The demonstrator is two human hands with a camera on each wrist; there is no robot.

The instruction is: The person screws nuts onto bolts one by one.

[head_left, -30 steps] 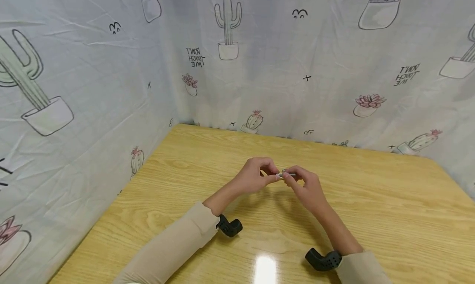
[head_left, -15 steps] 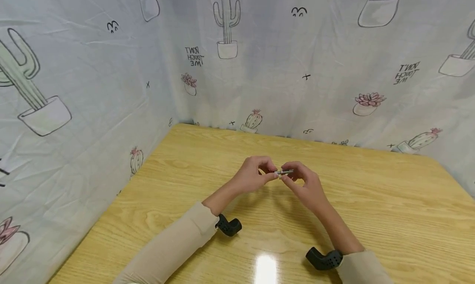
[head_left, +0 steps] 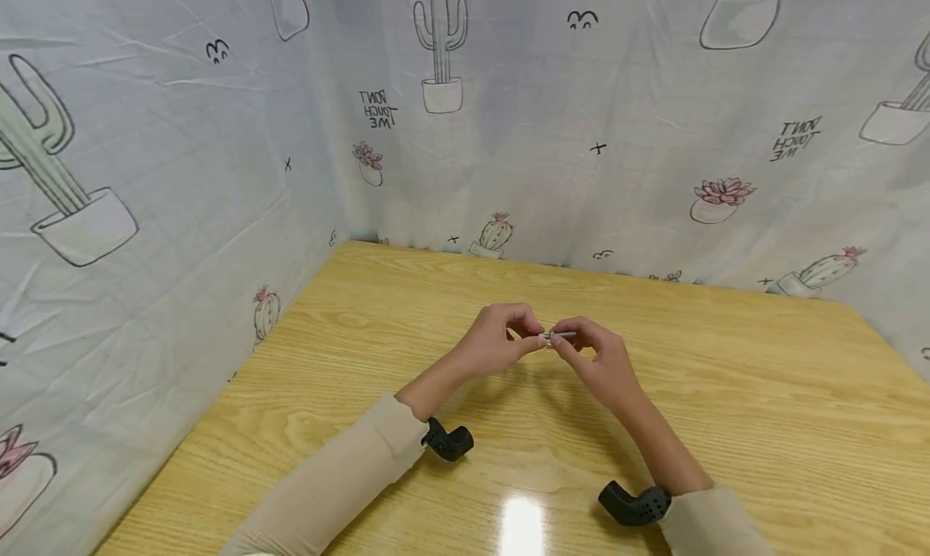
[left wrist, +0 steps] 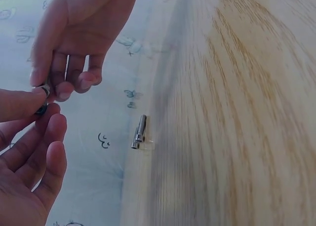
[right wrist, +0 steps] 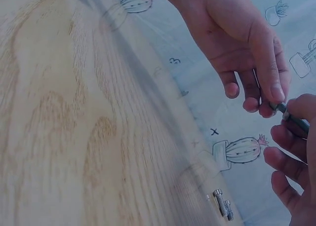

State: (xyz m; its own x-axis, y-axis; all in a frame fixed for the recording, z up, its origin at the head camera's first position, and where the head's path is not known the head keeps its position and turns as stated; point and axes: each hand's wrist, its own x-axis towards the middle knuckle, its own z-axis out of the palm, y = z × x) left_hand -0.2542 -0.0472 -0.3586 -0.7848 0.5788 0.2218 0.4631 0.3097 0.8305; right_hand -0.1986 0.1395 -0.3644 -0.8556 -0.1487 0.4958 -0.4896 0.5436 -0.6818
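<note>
My left hand and right hand meet above the table in the head view. Left fingers and thumb pinch one end of a slim metal bolt. Around its shank the right thumb and fingers pinch a small ring that looks like a nut. In the head view the bolt's free end points right, past the right fingertips. Much of both parts is hidden by fingers. Two metal socket-head bolts, one longer and one shorter, lie side by side on the table in the left wrist view.
The wood-grain table spreads under both arms. A pale curtain printed with cacti closes off its back and left sides. Each wrist carries a black camera mount, the left one and the right one.
Half a second ago the right thumb and fingers were apart beside the bolt; now they pinch together on it. The left hand has kept its grip nearly in place.
</note>
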